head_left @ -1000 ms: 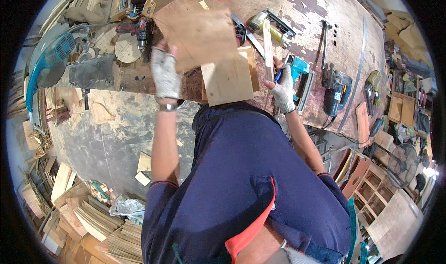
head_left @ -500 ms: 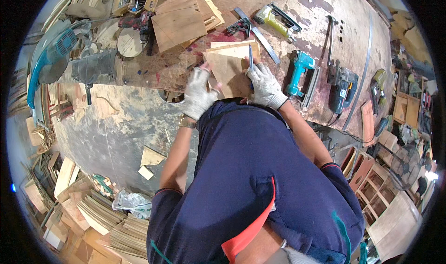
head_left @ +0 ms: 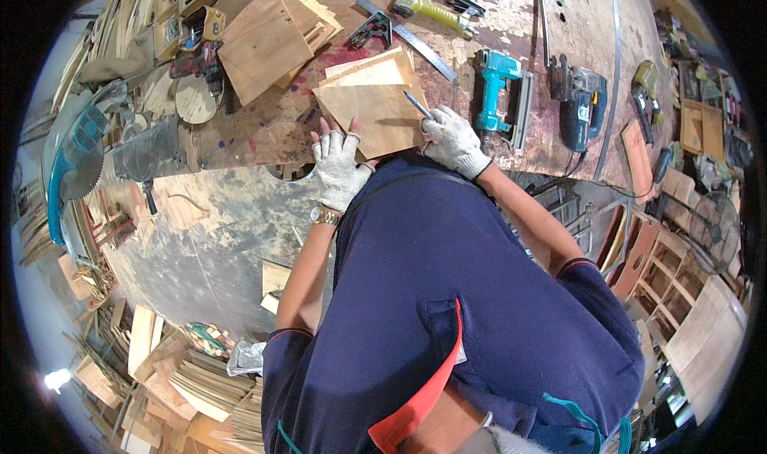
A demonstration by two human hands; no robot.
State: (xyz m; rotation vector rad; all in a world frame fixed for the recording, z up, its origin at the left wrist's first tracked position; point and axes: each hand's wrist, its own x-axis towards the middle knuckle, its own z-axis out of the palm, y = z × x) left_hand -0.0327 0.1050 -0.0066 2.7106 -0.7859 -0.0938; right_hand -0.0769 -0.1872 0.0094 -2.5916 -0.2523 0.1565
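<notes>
A thin brown plywood sheet lies on the workbench at its near edge, close against my body. My left hand, in a white glove with bare fingertips, rests with fingers spread on the sheet's left corner. My gloved right hand is closed round a slim blue-grey pen, which points up and left over the sheet's right side. The lower fingers of that hand touch the sheet's right edge. Paler plywood pieces lie partly covered just beyond it.
Beyond lie a combination square and a yellow-green nail gun. A teal stapler and a jigsaw are to the right. Leftward are stacked plywood sheets, a drill and a blue saw with an exposed toothed blade.
The plywood sheet has turned and lies flatter across the pieces behind it. My left fingers have spread onto its corner. The pen has tipped from upright to leaning left.
</notes>
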